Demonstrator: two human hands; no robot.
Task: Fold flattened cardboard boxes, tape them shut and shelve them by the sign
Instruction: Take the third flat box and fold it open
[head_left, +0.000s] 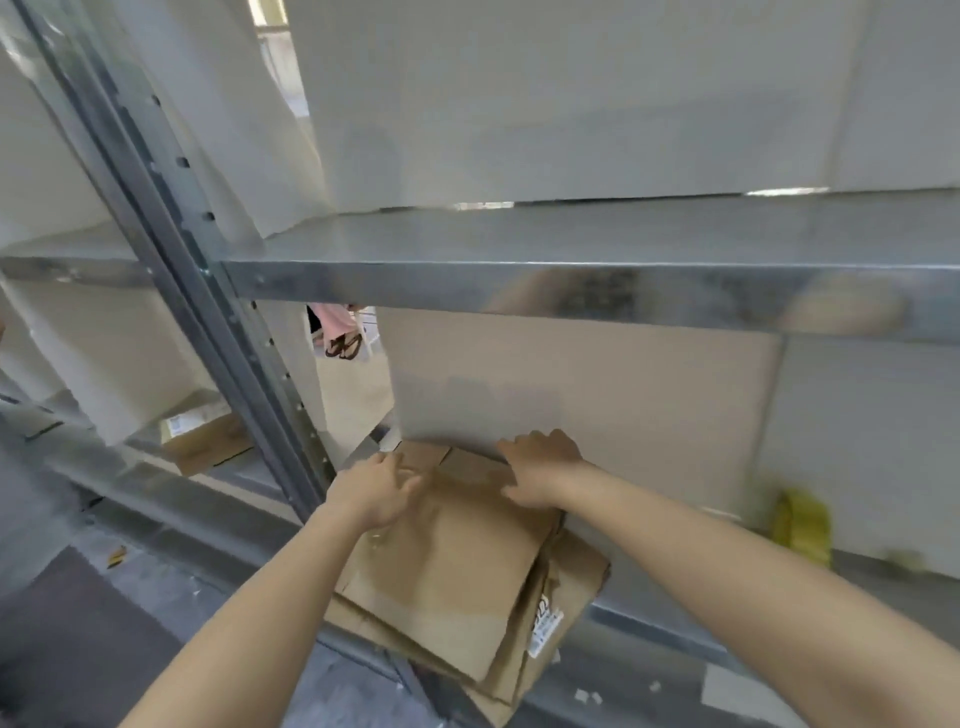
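A stack of flattened brown cardboard boxes (452, 577) lies on the lower metal shelf (675, 623), its near corner jutting over the shelf's front edge. A white label shows on a lower sheet at the right side. My left hand (379, 491) rests on the far left part of the top sheet, fingers curled at its edge. My right hand (540, 473) lies palm down on the far right part of the top sheet, fingers spread toward the back. Whether either hand grips the sheet is unclear.
The upper metal shelf (519, 249) spans the view above my hands. A steel upright (218, 322) stands at the left. Large white boards (582, 384) line the back. A yellow object (800, 525) sits at the right. Another cardboard box (208, 441) lies in the left bay.
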